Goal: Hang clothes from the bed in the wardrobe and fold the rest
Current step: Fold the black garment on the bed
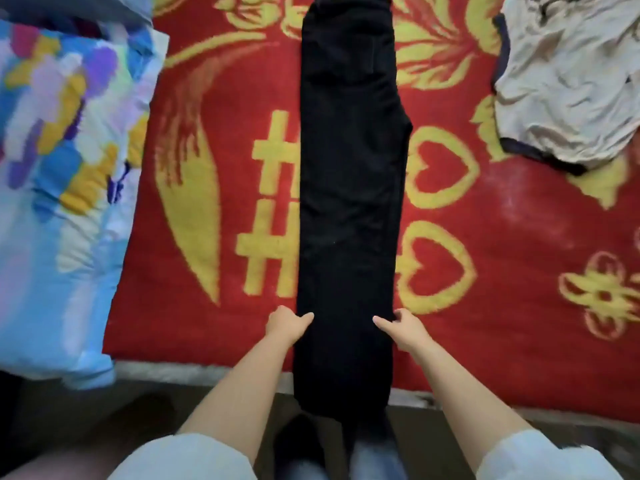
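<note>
Head view, trousers: black trousers [349, 209] lie in one long narrow strip, seemingly legs stacked on each other, running from 12 o'clock down to 6 o'clock across the bed; the near end hangs over the bed's front edge.
Head view, bed: red blanket with yellow pattern [221, 188] covers the bed and carries the trousers.
Head view, left hand: left hand [287, 323] sits at the strip's 9 o'clock edge, thumb lying on top of the cloth, the other fingers tucked at or under the edge; it looks like a pinch on the trousers' side.
Head view, right hand: right hand [401, 325] mirrors it at the 3 o'clock edge, index finger and thumb stretched onto the cloth, the remaining fingers curled at the edge; whether they go under the cloth I cannot tell.
Head view, other cloth: beige garment [568, 88] lies crumpled at 2 o'clock, well apart; colourful quilt [65, 150] is heaped at 9 o'clock.
Step in hand: folding, by my reading, with the trousers flattened and gripped low on both edges.
Next move: likely lifting the near end and carrying it toward 12 o'clock, both hands level so the edges stay aligned.
</note>
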Demonstrator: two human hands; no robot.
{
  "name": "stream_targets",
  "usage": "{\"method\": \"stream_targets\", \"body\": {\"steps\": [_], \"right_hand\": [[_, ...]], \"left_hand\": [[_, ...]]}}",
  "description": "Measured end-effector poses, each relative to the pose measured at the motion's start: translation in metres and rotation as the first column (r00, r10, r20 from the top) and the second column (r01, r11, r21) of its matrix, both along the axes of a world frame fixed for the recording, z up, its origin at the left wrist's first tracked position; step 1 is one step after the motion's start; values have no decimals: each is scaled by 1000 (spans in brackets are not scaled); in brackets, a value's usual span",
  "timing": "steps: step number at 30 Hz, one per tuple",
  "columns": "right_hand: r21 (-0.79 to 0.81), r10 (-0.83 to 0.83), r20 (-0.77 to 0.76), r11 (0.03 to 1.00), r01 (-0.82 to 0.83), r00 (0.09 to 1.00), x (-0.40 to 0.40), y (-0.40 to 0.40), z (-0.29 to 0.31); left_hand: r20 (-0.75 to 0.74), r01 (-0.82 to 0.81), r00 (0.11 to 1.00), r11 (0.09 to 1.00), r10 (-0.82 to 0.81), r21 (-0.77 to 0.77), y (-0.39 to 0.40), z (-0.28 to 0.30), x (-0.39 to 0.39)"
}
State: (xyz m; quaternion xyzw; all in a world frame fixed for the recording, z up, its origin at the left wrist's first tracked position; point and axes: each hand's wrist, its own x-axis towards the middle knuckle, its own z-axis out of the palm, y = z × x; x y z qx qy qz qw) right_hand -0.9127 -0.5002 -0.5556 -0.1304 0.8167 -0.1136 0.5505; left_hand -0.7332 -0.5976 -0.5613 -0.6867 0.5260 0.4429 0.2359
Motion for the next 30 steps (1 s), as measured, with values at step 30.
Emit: {"method": "stream_targets", "body": {"steps": [30], "right_hand": [[-296,-455,160,825,482,876,133,192,-67]], "left_hand": [[-566,-253,660,856,494,451,210,-67,112]]}}
